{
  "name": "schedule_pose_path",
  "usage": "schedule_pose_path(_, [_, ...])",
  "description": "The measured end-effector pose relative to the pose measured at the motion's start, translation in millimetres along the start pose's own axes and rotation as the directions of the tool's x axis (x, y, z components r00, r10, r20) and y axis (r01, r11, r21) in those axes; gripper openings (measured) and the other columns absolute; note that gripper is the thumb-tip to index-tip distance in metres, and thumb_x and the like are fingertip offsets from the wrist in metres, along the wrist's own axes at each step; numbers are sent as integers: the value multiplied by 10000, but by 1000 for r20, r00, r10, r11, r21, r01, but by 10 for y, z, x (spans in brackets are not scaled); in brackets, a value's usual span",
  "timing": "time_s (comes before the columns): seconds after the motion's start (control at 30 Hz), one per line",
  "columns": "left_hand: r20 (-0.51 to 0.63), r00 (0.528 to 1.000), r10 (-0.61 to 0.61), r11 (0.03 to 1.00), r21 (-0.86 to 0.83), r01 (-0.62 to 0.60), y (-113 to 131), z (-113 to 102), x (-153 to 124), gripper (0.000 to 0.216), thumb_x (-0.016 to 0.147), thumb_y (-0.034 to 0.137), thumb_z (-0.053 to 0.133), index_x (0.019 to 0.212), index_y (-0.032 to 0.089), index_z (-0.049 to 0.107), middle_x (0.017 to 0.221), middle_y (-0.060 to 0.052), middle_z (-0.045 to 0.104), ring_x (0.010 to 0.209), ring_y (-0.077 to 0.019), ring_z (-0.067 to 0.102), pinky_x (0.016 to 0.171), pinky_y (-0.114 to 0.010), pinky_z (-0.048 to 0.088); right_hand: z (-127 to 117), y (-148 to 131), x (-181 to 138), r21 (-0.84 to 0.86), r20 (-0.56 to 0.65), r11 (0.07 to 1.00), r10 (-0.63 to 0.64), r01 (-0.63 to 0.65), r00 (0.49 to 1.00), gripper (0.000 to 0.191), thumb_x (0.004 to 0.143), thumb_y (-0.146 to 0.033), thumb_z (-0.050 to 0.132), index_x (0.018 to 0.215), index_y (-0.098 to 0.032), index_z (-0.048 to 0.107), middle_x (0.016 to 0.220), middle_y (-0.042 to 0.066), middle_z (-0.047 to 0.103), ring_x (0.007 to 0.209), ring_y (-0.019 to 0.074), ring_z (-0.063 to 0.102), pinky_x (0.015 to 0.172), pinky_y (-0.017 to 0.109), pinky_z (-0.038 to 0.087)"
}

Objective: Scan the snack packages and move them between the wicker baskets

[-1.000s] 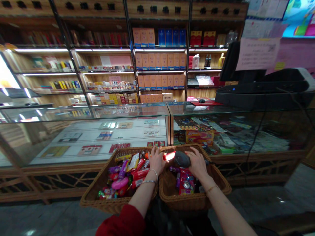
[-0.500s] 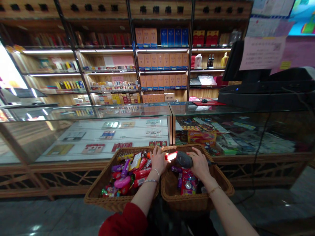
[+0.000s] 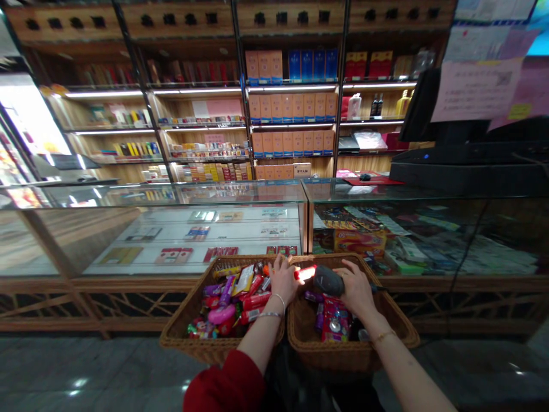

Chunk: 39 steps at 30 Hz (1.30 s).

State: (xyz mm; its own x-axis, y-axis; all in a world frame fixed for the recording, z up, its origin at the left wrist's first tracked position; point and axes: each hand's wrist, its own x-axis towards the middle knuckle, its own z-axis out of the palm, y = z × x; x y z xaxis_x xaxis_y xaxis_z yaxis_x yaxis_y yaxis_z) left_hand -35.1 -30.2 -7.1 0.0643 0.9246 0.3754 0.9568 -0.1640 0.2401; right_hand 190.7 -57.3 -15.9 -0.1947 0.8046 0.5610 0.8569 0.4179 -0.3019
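My left hand (image 3: pixel 283 281) is closed on a small red tube-shaped packet (image 3: pixel 303 274), held out over the inner edges of the two baskets. A bright red light falls on that packet. It comes from a dark barcode scanner (image 3: pixel 328 281), which my right hand (image 3: pixel 357 290) grips above the right wicker basket (image 3: pixel 343 348). Inside that basket lie a red and purple sweets bag (image 3: pixel 337 320) and some purple packets. Many brightly coloured sweet packets, among them a pink one (image 3: pixel 222 314), fill the left wicker basket (image 3: pixel 180 320).
Behind the baskets stands a glass display counter (image 3: pixel 240 200) with flat packs inside. A dark monitor (image 3: pixel 422 109) with paper sheets sits on its right end, and a cable (image 3: pixel 465 257) hangs down the front. Shelves of orange boxes (image 3: pixel 291 107) line the wall.
The whole view has shifted slightly, so the baskets and hands appear a little further right. The scanner still points at the lit packet, and both hands keep their hold.
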Motion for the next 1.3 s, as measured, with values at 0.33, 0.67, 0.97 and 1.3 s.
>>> schedule_pose_path(0.33, [-20, 1000, -5, 1000, -4, 5, 7, -8, -19, 287, 715, 318, 744, 1001, 302, 736, 1452, -29, 538, 1463, -326, 268, 1185, -612, 183, 5, -2, -11, 15, 11, 1000, 10, -10, 1000, 299, 745, -122, 559, 995, -185, 710, 1173, 81, 706, 1325, 299, 428, 973, 445, 420])
schedule_pose_path(0.67, [-36, 999, -9, 1000, -27, 8, -26, 45, -16, 364, 701, 332, 798, 1056, 319, 719, 1478, -15, 508, 1473, -320, 234, 1186, -625, 153, 49, 20, -18, 25, -49, 1000, 5, -4, 999, 301, 754, -77, 505, 938, -189, 715, 1258, 83, 674, 1340, 291, 411, 983, 463, 422])
schedule_pose_path(0.97, [-12, 1000, -23, 999, -23, 22, -6, 10, -25, 380, 721, 331, 787, 1093, 315, 709, 1504, -13, 480, 1489, -317, 193, 1195, -621, 121, 39, 23, -18, 25, -31, 1000, -4, 5, 1000, 287, 750, -110, 531, 953, -189, 718, 1236, 69, 688, 1349, 284, 404, 990, 444, 413])
schedule_pose_path(1.3, [-17, 1000, -18, 1000, -19, 18, -10, -1, -28, 369, 712, 333, 781, 1074, 317, 714, 1497, -12, 490, 1485, -325, 210, 1188, -615, 155, 38, 36, -19, 37, -49, 999, -21, 22, 999, 271, 713, -148, 597, 938, -211, 734, 1163, 97, 713, 1319, 299, 436, 983, 461, 425])
